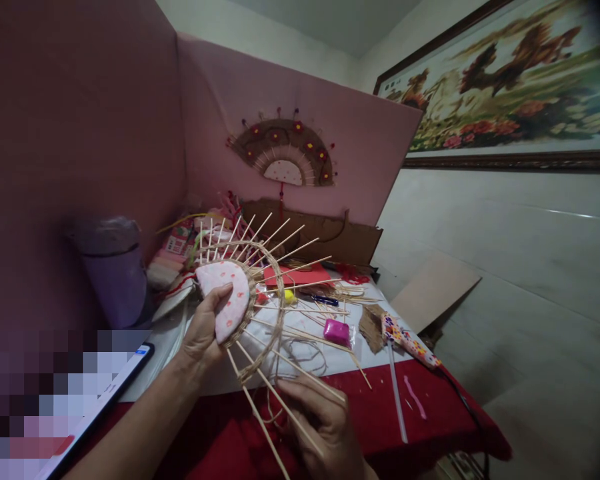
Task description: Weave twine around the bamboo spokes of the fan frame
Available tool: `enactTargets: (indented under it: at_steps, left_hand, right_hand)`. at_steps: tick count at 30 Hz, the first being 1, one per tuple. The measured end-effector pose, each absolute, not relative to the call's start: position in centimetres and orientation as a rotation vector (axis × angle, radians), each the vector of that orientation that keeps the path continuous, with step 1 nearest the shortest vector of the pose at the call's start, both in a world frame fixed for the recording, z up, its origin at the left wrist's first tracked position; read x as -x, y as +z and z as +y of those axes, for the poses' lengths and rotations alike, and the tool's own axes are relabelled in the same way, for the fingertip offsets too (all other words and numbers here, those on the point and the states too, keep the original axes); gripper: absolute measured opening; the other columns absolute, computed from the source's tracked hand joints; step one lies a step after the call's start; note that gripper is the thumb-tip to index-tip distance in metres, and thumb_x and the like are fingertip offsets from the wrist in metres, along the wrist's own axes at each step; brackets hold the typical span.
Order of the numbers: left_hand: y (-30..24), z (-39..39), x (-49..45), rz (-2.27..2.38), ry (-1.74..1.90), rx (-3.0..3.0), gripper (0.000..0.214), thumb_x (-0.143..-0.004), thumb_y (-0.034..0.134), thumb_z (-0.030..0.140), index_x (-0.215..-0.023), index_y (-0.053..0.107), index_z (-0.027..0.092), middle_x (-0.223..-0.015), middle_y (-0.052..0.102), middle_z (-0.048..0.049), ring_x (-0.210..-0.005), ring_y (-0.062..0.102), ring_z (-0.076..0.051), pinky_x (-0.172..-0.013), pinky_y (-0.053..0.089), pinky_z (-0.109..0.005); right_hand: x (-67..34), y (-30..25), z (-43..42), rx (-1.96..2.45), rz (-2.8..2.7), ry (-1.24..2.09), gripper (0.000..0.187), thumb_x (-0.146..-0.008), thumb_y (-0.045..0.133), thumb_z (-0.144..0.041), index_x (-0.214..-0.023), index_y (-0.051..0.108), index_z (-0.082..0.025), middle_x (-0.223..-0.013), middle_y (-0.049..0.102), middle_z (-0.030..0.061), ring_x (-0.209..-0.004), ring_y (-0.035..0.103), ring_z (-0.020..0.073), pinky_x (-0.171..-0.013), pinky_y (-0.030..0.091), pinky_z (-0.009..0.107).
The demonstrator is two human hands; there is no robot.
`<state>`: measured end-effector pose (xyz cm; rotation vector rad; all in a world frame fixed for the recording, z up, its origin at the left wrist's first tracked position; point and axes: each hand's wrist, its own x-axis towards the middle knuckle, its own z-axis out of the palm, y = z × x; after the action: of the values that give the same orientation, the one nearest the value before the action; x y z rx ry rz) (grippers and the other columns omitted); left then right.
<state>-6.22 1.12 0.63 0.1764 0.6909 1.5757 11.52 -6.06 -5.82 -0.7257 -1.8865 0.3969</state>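
Observation:
A fan-shaped frame of thin wooden sticks (307, 265) spreads out from a padded half-circle (234, 312) of white cloth with pinkish-red marks. My left hand (200, 337) grips the padded piece, thumb on its face and the other fingers hidden behind. Brown twine is woven round the sticks close to the pad, and a second woven arc (281, 303) crosses them further out. Among the lower sticks, my right hand (325, 420) is closed with a loose loop of twine (274, 417) running to it; its fingertips are partly hidden.
A flower-patterned glue gun (410, 343) lies at the right, a clear glue stick (397, 400) beside it. Behind are a magenta packet (337, 332), a blue pen (325, 301) and red paper (300, 275). A decorated fan (280, 143) hangs on the pink board. A tablet (143, 360) stands left.

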Motion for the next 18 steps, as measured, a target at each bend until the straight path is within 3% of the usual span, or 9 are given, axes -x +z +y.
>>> enactTargets:
  at_steps: [3,8,13,18]
  left_hand:
    - [0.4,1.4,6.4,0.678,1.67,-0.243,0.023,-0.071,0.054,0.008,-0.093,0.061,0.01,-0.059,0.069,-0.005,-0.046,0.063,-0.016,-0.049,0.056,-0.024]
    - [0.1,1.7,6.9,0.711,1.726,-0.302,0.016,-0.07,0.055,0.008,-0.084,0.062,0.012,-0.06,0.069,-0.003,-0.049,0.064,-0.015,-0.052,0.056,-0.025]
    - [-0.1,1.8,7.0,0.722,1.735,-0.341,0.018,-0.067,0.057,0.009,-0.084,0.063,0.012,-0.062,0.069,-0.0038,-0.05,0.064,-0.016,-0.051,0.056,-0.026]
    - [-0.3,1.8,7.0,0.754,1.754,-0.416,0.015,-0.065,0.06,0.012,-0.08,0.063,0.013,-0.059,0.068,-0.0027,-0.047,0.062,-0.014,-0.049,0.055,-0.024]
  right_hand:
    - [-11.9,-5.5,-6.3,0.765,-1.906,0.465,0.022,-0.078,0.05,-0.014,-0.092,0.067,-0.015,-0.06,0.059,0.0036,-0.054,0.055,0.0132,-0.047,0.043,0.022]
    - [-13.6,-5.9,-6.3,0.763,-1.951,0.539,0.029,-0.078,0.047,-0.009,-0.099,0.065,-0.018,-0.068,0.064,0.0037,-0.06,0.058,0.0136,-0.055,0.047,0.023]
    - [-15.1,-5.7,-6.5,0.757,-2.085,0.416,0.036,-0.078,0.045,-0.006,-0.108,0.061,-0.017,-0.075,0.066,0.0064,-0.065,0.061,0.0142,-0.056,0.048,0.023]
    - [-14.5,-4.7,-7.3,0.8,-2.101,0.173,0.024,-0.079,0.048,-0.009,-0.098,0.062,-0.015,-0.067,0.066,0.0058,-0.058,0.06,0.0139,-0.053,0.047,0.022]
